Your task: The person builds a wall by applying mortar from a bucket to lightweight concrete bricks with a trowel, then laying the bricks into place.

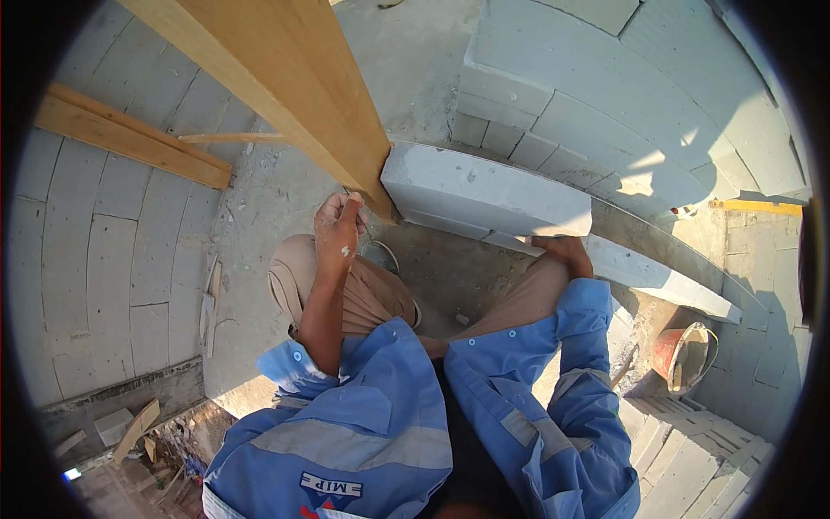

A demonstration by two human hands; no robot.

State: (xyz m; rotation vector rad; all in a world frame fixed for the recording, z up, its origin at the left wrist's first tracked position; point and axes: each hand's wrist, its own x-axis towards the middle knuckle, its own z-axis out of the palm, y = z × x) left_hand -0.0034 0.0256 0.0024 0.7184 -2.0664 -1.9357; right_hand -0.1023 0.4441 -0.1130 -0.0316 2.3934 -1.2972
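My left hand (340, 227) is raised in front of the wooden post (298, 78), its fingers curled closed. Whatever they may pinch is too small to make out. White dust marks the back of that hand. My right hand (564, 251) grips the near edge of a long white lightweight block (488, 183) close to its right end; its thumb side is partly hidden. The block lies on edge on a low course of blocks (661, 275), with its left end against the foot of the post.
Pale block walls stand on the left (112, 259) and at upper right (588, 95). A timber beam (138, 138) crosses the left wall. A red bucket (670, 353), stacked blocks (683, 450) and a yellow level-like bar (756, 208) are on the right. Scrap wood (138, 428) lies lower left.
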